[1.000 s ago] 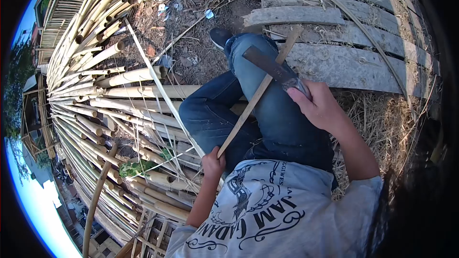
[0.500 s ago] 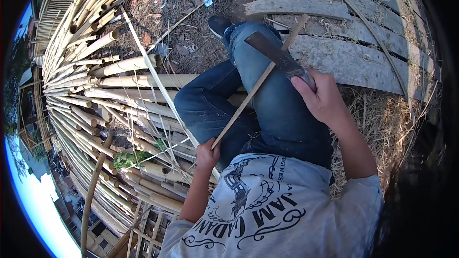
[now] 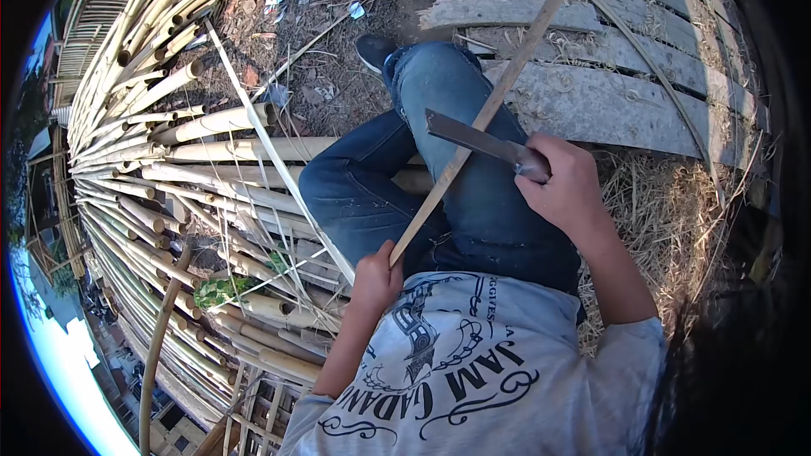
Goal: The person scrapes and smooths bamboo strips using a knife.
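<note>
My left hand (image 3: 375,279) is closed round the near end of a long, narrow bamboo strip (image 3: 522,57). The strip slants up and away over my right thigh, its far end above the wooden planks. In my right hand (image 3: 568,184) is the handle of a knife with a broad, dark, square-ended blade (image 3: 469,135). That blade lies across the strip about midway, over my thigh; whether its edge bites into the strip cannot be made out.
Many bamboo poles (image 3: 245,149) lie fanned out on the left. A pale split length of bamboo (image 3: 269,139) leans past my bent knee. Weathered planks (image 3: 600,105) fill the upper right, with a loose board (image 3: 515,13) on them. Shavings (image 3: 650,228) cover the ground at right.
The knife has come down the strip towards me, its blade turning from face-on to nearly edge-on. My left hand has shifted slightly right, and the strip's far end reaches higher in view.
</note>
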Demonstrator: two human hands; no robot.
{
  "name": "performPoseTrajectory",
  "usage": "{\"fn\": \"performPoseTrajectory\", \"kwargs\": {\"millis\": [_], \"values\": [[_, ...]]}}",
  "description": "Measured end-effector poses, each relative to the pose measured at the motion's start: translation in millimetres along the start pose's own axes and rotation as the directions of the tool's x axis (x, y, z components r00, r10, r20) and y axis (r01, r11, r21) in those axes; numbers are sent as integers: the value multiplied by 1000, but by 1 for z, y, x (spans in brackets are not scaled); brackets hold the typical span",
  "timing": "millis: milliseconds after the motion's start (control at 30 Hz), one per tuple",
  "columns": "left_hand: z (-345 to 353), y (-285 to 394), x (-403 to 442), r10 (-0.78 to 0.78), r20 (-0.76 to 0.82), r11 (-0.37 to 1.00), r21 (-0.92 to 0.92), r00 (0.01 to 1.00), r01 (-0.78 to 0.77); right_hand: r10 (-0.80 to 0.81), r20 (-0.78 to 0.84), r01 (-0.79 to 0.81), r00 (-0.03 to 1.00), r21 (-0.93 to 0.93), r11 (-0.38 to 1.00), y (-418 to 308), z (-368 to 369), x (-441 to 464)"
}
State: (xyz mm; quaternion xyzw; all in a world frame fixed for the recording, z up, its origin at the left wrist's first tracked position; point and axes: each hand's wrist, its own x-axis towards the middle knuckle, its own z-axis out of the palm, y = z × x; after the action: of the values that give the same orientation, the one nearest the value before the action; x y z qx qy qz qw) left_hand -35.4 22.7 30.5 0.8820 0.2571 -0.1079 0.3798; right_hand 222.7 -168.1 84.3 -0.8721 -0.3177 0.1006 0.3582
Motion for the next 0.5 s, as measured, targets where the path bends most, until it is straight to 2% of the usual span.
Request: {"fn": "performPoseTrajectory", "kwargs": {"millis": [33, 100, 233, 333, 433, 500], "values": [[-1, 5, -1, 34, -5, 999, 4, 999, -34, 3, -10, -3, 1000, -9, 1000, 5, 1, -1], [-2, 7, -5, 49, -12, 999, -8, 999, -49, -56, 12, 57, 998, -219, 974, 16, 5, -2], [-12, 8, -20, 2, 20, 1000, 16, 1000, -2, -13, 38, 19, 999, -181, 983, 15, 14, 0], [-18, 6, -34, -33, 42, 998, 54, 999, 31, 20, 91, 5, 996, -265, 964, 12, 17, 4], [-20, -1, -51, -38, 48, 996, 79, 998, 34, 34, 84, -10, 996, -266, 964, 13, 20, 5], [-19, -8, -62, -45, 48, 995, 93, 998, 41, 22, 5, -20, 1000, -233, 972, 16, 24, 7]]}}
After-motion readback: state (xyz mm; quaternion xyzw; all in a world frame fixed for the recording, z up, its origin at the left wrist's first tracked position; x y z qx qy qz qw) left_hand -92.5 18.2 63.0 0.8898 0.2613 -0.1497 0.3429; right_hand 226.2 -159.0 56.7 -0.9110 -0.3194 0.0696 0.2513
